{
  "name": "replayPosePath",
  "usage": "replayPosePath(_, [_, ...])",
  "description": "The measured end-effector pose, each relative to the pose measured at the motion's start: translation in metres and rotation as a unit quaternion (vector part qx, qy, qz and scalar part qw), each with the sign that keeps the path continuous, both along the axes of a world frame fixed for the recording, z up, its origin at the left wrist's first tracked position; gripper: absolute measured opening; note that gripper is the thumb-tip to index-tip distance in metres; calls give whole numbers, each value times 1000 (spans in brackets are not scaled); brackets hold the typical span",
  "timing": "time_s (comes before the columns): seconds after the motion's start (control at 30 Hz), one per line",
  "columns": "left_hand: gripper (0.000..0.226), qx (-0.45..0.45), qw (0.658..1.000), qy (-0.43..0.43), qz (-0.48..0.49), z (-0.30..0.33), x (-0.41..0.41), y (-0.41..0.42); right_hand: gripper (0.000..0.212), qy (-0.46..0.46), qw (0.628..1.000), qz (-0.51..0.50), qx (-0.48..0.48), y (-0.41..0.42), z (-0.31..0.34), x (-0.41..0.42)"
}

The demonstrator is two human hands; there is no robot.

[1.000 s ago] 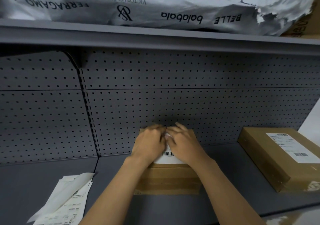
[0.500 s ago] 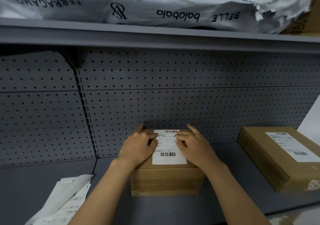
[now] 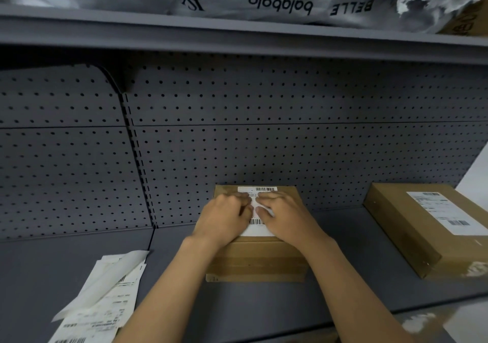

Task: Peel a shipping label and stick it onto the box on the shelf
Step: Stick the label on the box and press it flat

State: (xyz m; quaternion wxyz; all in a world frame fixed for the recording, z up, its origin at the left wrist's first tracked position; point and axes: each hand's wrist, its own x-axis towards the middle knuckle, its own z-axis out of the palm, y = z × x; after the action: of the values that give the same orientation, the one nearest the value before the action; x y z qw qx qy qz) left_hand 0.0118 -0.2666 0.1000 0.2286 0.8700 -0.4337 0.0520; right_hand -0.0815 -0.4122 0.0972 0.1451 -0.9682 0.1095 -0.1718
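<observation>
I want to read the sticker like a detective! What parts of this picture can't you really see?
- Shipping label, head view: its middle is hidden under the left hand and right hand.
- Label print: too small and blurred to read.
- Loose label sheets: cut off by the bottom edge.
- Second box: its right part is cut off by the frame edge.

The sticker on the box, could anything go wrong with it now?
Maybe. Both hands, left and right, press the label flat on the box. They cover its middle, so a wrinkle or bubble could hide there unseen. Rubbing over the barcode might smudge it. The loose papers hang over the shelf edge, and a forearm passes close enough to knock them off.
</observation>
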Motion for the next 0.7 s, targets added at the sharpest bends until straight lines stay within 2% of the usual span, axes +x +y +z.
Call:
replayPosePath(0.37, [37,19,999,15,26,7,3,21,33,-32,997,-71,1,-14,4,-19])
replayPosePath(0.5, [35,-18,999,30,3,11,-8,12,30,-50,998,-35,25,-2,6,-13])
replayPosePath(0.7, [25,3,999,32,-8,9,-14,6,24,-46,998,12,33,14,-1,-12])
